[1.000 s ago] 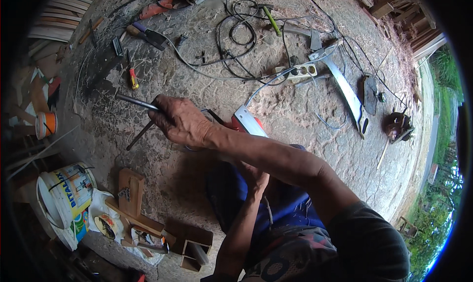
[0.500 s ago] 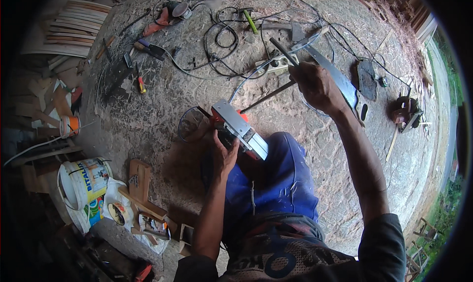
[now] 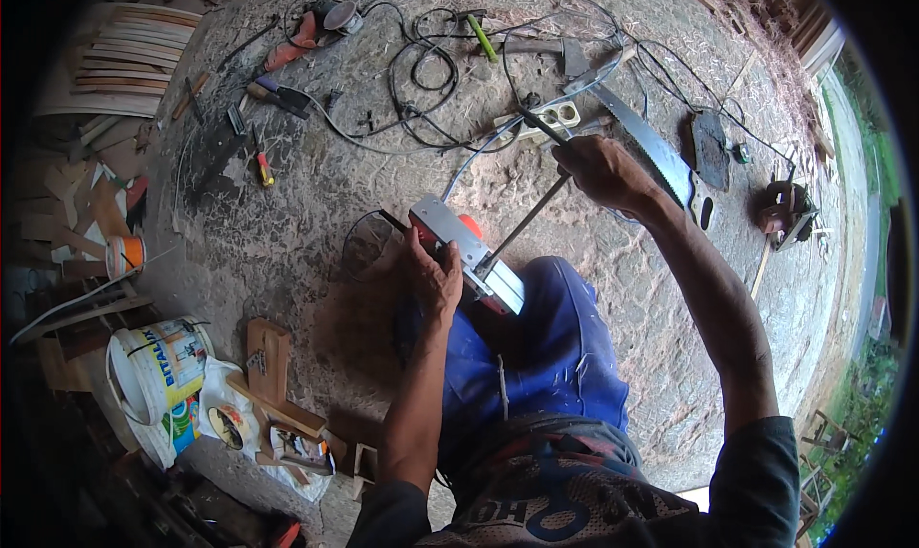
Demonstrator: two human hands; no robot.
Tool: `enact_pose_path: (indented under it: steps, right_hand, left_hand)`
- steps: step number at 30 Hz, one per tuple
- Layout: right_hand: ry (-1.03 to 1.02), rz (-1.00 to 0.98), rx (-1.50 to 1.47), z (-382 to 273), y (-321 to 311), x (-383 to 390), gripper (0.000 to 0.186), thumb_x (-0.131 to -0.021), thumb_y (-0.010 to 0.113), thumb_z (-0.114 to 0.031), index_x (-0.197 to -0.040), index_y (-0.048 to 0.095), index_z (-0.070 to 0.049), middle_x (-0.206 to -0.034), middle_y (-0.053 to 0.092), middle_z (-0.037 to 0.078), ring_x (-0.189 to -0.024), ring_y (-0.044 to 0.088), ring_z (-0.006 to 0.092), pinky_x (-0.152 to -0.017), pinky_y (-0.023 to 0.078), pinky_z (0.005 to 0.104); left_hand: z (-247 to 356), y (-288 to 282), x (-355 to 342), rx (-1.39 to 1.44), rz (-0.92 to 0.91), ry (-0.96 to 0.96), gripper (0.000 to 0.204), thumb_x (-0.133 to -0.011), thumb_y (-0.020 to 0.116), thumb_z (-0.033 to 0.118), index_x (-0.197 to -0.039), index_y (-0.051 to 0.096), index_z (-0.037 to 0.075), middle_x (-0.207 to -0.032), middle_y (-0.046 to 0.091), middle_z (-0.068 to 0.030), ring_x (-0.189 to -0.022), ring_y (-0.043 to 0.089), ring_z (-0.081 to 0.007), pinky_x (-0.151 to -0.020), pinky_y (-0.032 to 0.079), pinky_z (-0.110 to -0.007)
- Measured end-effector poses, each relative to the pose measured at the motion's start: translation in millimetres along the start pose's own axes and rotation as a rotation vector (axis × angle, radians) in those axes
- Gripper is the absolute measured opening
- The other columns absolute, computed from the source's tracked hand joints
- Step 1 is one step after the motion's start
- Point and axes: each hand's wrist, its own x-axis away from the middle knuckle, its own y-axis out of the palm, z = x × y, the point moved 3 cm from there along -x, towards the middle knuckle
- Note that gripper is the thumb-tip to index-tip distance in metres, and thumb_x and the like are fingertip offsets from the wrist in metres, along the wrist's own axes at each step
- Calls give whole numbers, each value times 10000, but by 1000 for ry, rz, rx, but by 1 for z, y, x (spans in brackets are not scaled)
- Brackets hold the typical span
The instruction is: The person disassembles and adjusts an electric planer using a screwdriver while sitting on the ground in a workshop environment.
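My left hand grips a red and black electric planer turned over above my lap, its metal sole facing up. The fingers wrap its near left side. In my closed right hand is a dark metal T-handle wrench. One end of its bar sticks out beyond the fist, and the long shaft slants down to the planer. The shaft's tip meets the planer around the gap between the two sole plates; the exact contact is too small to make out.
Beyond my hands lie a power strip, tangled cables, a handsaw, a hammer and a screwdriver. An angle grinder rests at the far left. Buckets and wood offcuts stand near left.
My right hand has come slightly nearer, and the wrench tip has moved from beside the planer's far edge to the gap in its sole. My left hand still holds the planer.
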Motion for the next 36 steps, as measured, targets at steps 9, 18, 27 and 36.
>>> enact_pose_path:
  steps: [9,18,27,36]
  right_hand:
    - [17,-30,34,-16,4,-8,458,-977,482,-381,-787,655,-1,-596,563,82,-569,558,195,-594,434,390]
    - [66,-20,6,-22,5,-7,460,-977,482,-378,-772,656,-4,-593,564,68,-559,550,183,-582,426,391]
    - [148,-45,-45,-16,15,-13,366,-1001,486,-340,-947,576,10,-692,600,131,-644,583,258,-624,455,438]
    - [-28,217,446,-38,21,-9,386,-990,470,-403,-909,605,-51,-699,650,205,-661,663,395,-581,530,501]
  left_hand:
    - [5,-1,-11,5,37,-91,769,-918,640,356,-1502,235,59,-1413,412,-261,-1270,473,-396,-1040,431,-454]
    - [10,-2,-14,87,47,-53,779,-891,665,285,-1503,248,45,-1469,367,-250,-1305,432,-408,-1046,417,-472]
    - [15,-1,-30,-73,-11,-74,742,-923,570,215,-1531,159,106,-1372,432,-286,-1215,512,-410,-1011,451,-455]
    - [27,-2,-34,-3,-103,-163,774,-936,529,255,-1547,71,125,-1412,362,-305,-1243,483,-430,-1015,445,-465]
